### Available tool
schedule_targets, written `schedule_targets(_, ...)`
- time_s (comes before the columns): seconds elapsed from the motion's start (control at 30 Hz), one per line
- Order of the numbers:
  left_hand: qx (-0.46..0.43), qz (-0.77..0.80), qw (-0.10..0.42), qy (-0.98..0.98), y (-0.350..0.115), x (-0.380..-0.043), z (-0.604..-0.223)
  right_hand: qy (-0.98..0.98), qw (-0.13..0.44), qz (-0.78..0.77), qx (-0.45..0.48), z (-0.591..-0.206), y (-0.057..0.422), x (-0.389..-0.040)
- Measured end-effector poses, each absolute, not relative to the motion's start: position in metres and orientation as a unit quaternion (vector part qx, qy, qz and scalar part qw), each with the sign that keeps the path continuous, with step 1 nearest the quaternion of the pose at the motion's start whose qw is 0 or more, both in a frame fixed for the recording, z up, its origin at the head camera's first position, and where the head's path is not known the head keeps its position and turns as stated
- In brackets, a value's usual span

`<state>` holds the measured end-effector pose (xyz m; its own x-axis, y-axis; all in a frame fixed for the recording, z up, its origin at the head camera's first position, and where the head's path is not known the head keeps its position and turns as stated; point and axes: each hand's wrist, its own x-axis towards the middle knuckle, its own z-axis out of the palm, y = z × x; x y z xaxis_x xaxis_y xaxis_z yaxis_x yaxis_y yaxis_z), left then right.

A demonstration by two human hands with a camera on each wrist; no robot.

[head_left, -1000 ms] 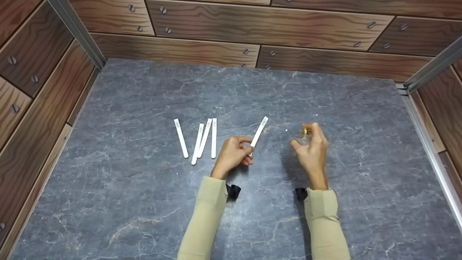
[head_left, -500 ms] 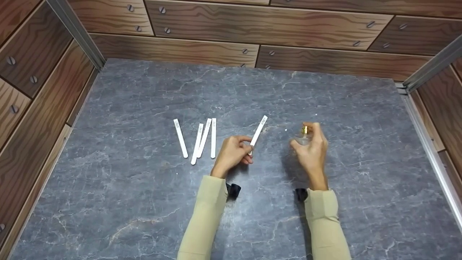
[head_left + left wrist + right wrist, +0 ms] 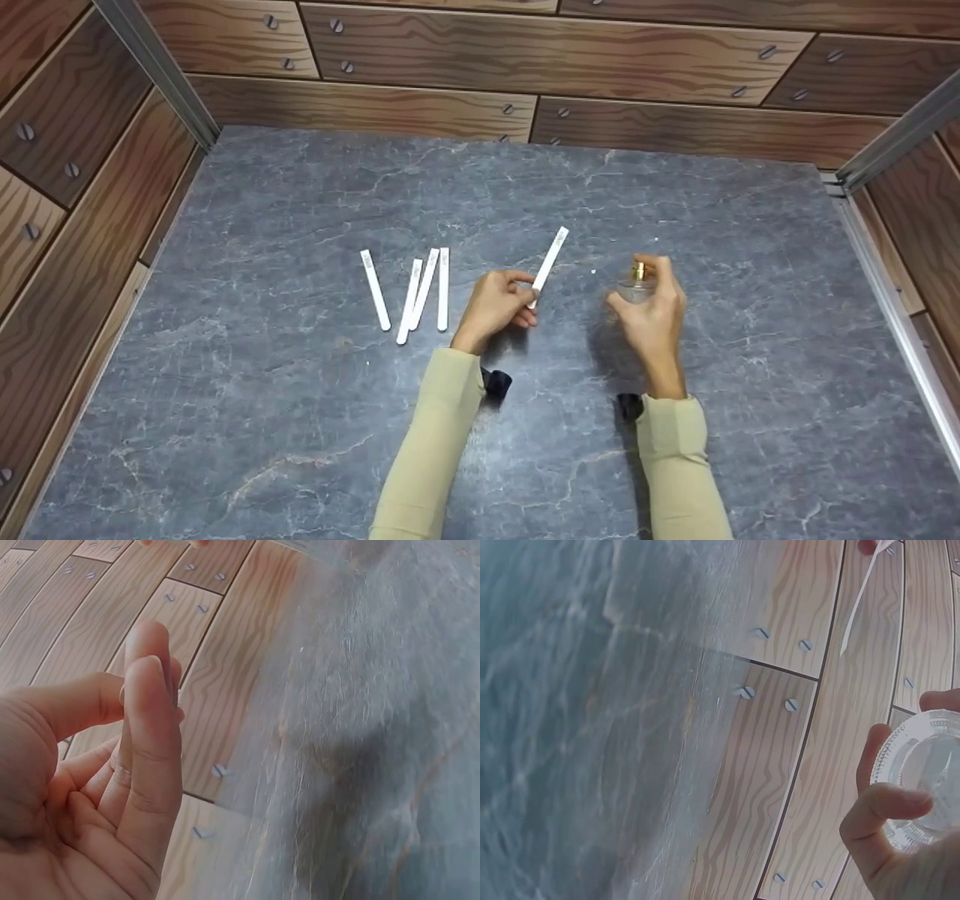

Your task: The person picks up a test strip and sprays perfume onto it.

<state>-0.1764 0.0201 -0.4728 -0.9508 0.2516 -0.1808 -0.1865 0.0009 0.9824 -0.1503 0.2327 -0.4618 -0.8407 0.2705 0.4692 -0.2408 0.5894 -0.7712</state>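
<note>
Between thumb and fingers, my left hand (image 3: pixel 496 306) pinches the lower end of a white paper test strip (image 3: pixel 552 255). Its far end, with small dark print, points up and away. In the left wrist view the fingers (image 3: pixel 154 727) hide the strip. My right hand (image 3: pixel 654 311) grips a clear glass perfume bottle (image 3: pixel 636 289) with a gold spray neck, the index finger over its top. From the right wrist view, the round ridged base of the bottle faces the camera, and the strip (image 3: pixel 860 604) appears beyond it. A gap separates strip and bottle.
Several more white printed strips (image 3: pixel 443 289) lie on the grey marbled table (image 3: pixel 300 420), left of my left hand; some overlap. Wood-patterned walls (image 3: pixel 450 67) with metal corner posts (image 3: pixel 161 71) enclose the table at the back and sides. Tiny white specks dot the tabletop.
In the last half second my left hand has moved right and slightly away with the strip, nearer the bottle. The right hand and bottle have shifted only slightly right.
</note>
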Motion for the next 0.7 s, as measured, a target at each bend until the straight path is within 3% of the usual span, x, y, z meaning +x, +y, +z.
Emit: schedule_targets(0.7, 0.002, 0.695, 0.16, 0.701, 0.05, -0.224, -0.47, -0.832, 0.271, 0.483, -0.032, -0.461, 0.24, -0.142)
